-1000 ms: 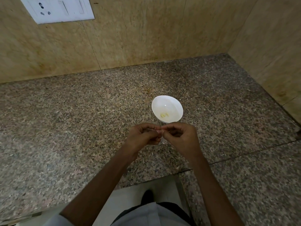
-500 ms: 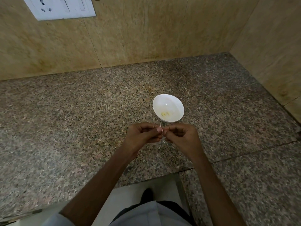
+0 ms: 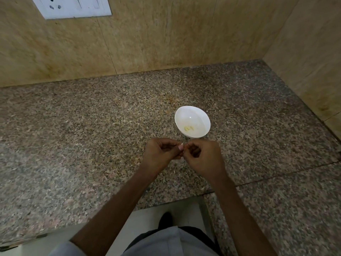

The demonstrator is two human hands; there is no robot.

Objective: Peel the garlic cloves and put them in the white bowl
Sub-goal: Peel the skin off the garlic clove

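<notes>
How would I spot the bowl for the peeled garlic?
Find the speckled brown granite counter below the tan wall. Just beyond the left hand and right hand sits a small round white bowl. It is the only dish there, with pale yellow garlic pieces inside.

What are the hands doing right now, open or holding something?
Left hand: closed, pinching a small pale garlic clove that is mostly hidden by the fingers.
Right hand: closed, pinching the same clove from the other side.
</notes>
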